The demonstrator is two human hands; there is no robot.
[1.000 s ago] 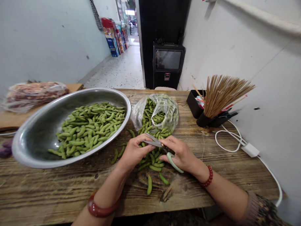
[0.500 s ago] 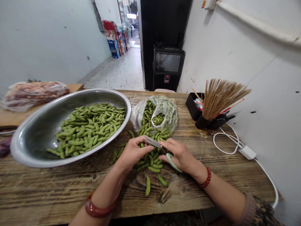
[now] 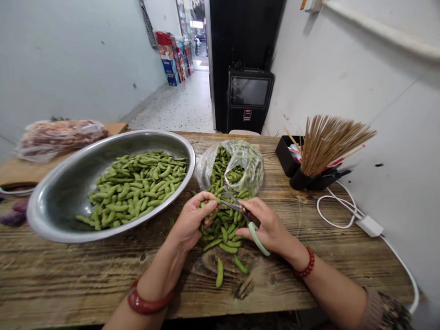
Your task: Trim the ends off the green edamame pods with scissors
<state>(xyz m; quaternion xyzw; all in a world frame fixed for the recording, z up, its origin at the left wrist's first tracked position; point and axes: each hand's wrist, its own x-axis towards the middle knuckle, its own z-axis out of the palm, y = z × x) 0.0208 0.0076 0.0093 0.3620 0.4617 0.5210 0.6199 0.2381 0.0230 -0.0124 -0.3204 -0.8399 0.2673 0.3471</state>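
Note:
My right hand (image 3: 268, 227) grips scissors (image 3: 243, 216) with pale green handles, blades pointing left and slightly parted. My left hand (image 3: 191, 220) pinches a green bean pod (image 3: 206, 204) right at the blade tips. Both hands hover over a loose pile of pods (image 3: 222, 230) on the wooden table (image 3: 65, 281). A clear plastic bag of pods (image 3: 234, 168) lies open just behind the hands. To the left sits a large metal basin (image 3: 55, 199) holding many pods (image 3: 137, 184).
A black holder of wooden skewers (image 3: 325, 147) stands at the right, with a white cable and adapter (image 3: 366, 225) beside it. A wrapped package (image 3: 60, 134) lies on a board at the far left. Two pods (image 3: 229, 268) lie near the front edge.
The left hand has lifted a pod up to the scissor tips, and the right hand has shifted slightly right. The blades now show a small gap.

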